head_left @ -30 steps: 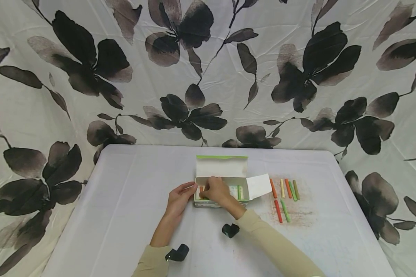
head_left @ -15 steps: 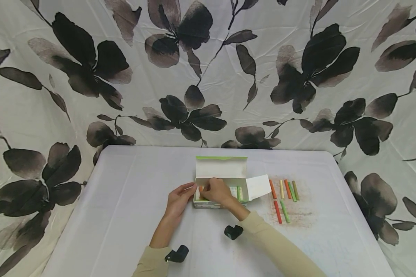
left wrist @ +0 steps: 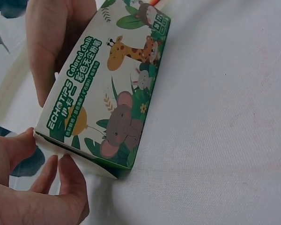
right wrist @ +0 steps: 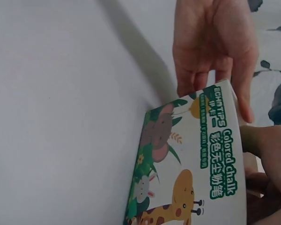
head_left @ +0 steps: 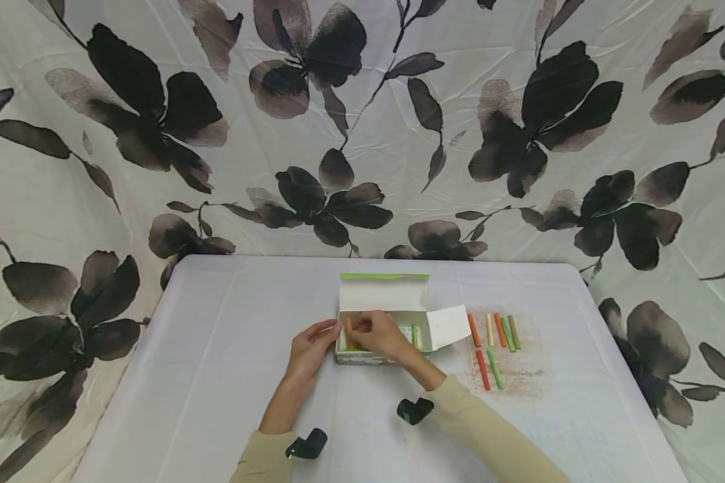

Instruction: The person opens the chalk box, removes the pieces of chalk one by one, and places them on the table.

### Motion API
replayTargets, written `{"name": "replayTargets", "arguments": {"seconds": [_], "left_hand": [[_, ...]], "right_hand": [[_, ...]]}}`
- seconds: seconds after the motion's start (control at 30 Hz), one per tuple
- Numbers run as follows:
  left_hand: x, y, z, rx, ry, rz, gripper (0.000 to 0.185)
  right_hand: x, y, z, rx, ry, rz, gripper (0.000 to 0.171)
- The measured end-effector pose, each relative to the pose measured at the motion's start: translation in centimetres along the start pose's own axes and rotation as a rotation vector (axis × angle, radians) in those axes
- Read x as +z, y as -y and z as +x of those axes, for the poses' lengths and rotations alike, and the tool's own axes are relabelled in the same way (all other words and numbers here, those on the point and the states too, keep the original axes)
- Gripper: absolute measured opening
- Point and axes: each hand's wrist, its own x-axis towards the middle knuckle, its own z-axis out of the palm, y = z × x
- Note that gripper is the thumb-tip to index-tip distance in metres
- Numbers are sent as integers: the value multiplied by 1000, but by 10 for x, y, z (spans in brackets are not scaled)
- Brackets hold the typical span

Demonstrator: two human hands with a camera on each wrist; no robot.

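Note:
An open chalk box (head_left: 368,359) stands upright on the table, its printed front shown in the left wrist view. My left hand (head_left: 310,350) is at the box's left end; in the left wrist view its thumb and fingertips (left wrist: 71,164) grip the end by its flap. Reaching inside from the right, my right hand (head_left: 382,335) has curled fingers around an orange chalk stick (head_left: 348,325) at the left of the box. The right fingertips are partly hidden by the hand and the box front. Green and pale chalk sticks (head_left: 415,335) lie in the box's right part.
The box's white lid (head_left: 384,292) stands raised at the back, and a side flap (head_left: 449,327) sticks out right. Right of it lie several loose chalk sticks (head_left: 482,370) in two rows, on chalk-smudged white cloth. A floral curtain (head_left: 332,201) hangs behind the table.
My right hand has shifted slightly right, its wrist and forearm swinging right too. More of the orange chalk stick shows beside its fingers. The left hand keeps its place at the box end.

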Motion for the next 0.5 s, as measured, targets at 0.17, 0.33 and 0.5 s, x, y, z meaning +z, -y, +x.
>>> {"name": "replayTargets", "arguments": {"seconds": [0.17,0.33,0.5], "left_hand": [[0,1,1,-1,-4,6,41],[-1,4,4,-6,-4,8,39],[0,3,3,4,-6,10,39]], "right_hand": [[-7,-1,-4,-4,27,32,14],[-13,-4,-8,-38,15,77,15],[-21,-6,-11,-86,-52,126,18]]}}
